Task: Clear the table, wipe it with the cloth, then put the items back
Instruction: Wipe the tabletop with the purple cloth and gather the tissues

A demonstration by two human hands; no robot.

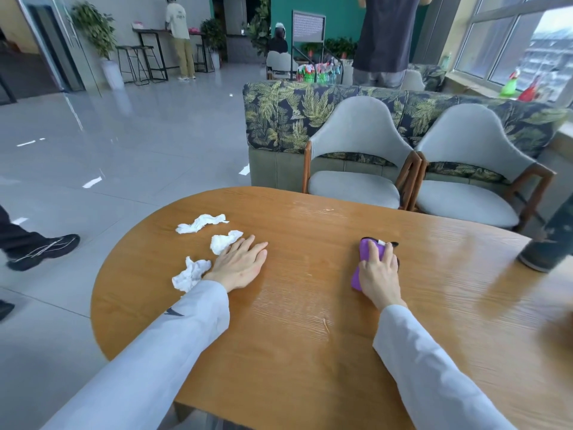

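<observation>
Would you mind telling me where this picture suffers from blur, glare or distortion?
Head view: motion blur smears the dark cup and the table at right; window glare whitens the tabletop's far edge; the wide lens bows the table rim and window frames; both hands, the purple cloth and tissues stay sharp.

glossy grey tiled floor (130,141), streaked with window glare. two grey padded chairs, wooden frames, side by side just beyond the table's far edge: one (356,156), the other (471,169). behind them a long sofa (279,116) in dark leaf-print fabric. large window (511,41) at the right, daylight coming in, buildings outside. teal wall (341,13) at the back, grey wall to its left. tall dark bar table (161,34) with black stools (136,63) by the grey wall. potted plant (96,29) in a white pot near a glass door at the left; more greenery further back.
</observation>
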